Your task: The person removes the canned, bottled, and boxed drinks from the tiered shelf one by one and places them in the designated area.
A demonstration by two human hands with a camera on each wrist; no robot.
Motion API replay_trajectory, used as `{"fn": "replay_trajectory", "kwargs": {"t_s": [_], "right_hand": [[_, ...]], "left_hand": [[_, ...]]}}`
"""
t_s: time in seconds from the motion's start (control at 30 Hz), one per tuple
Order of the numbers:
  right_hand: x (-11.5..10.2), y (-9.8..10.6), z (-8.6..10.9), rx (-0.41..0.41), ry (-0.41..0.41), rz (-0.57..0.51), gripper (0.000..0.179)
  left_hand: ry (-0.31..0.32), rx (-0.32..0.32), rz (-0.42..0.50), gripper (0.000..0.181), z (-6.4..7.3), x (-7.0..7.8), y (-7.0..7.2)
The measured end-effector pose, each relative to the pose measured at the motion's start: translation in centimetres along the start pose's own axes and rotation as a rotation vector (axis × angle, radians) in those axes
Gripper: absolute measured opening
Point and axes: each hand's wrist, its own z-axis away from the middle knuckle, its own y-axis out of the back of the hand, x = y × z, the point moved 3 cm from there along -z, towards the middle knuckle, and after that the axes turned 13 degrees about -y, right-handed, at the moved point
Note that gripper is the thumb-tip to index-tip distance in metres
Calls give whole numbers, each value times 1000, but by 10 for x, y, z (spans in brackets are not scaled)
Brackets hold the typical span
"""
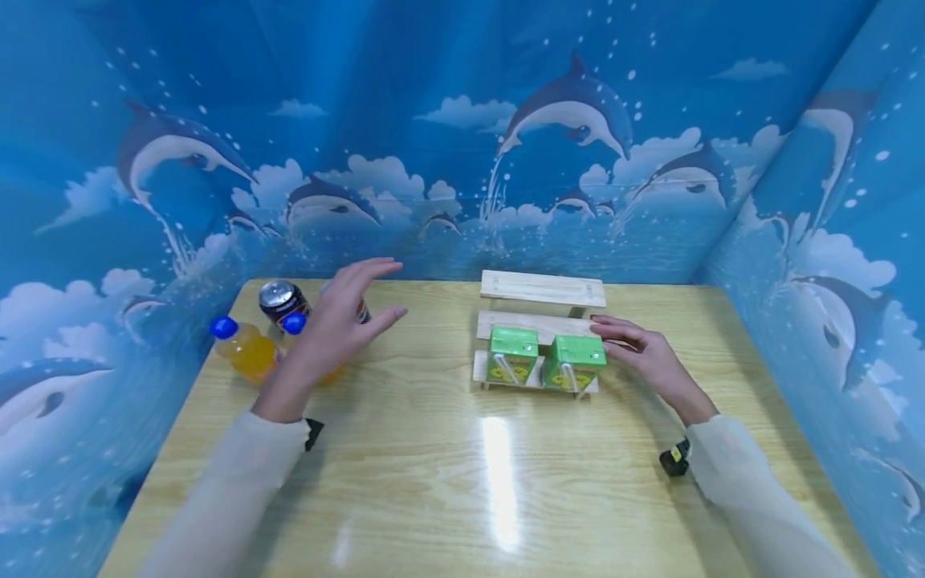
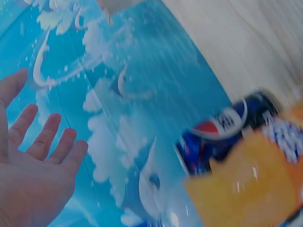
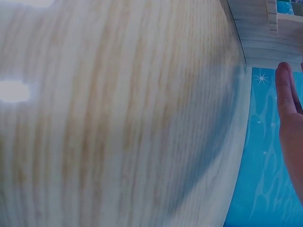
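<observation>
Here's the left hand [image 1: 325,329], fingers spread and holding nothing, over the orange bottles [image 1: 249,351]; the right hand [image 1: 650,357] has loosely extended fingers, gripping nothing, by the shelf's right end [image 1: 542,287], contact impossible to tell; two green cartons [image 1: 515,343] stand on its lowest step, print too small to read; only the left wrist view reveals a can's [image 2: 227,127] red, white and blue emblem, lettering blurred.
</observation>
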Motion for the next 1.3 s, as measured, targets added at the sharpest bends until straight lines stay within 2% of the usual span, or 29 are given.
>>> {"fn": "replay_trajectory", "kwargs": {"t_s": [0.17,0.4,0.6,0.97,1.3], "right_hand": [[2,-1,-2,-3,-4,4,45],[2,-1,-1,5,-11,33,45],[2,-1,0,1,-7,27,45],[2,-2,-1,4,-9,33,45],[3,-1,-1,11,-2,34,44]], "left_hand": [[-12,-50,89,64,-9,8,-28],[-4,-173,239,74,-20,21,-65],[-22,-247,300,83,-27,31,-90],[-95,-298,396,85,-32,40,-116],[-37,-369,388,86,-36,45,-131]]}}
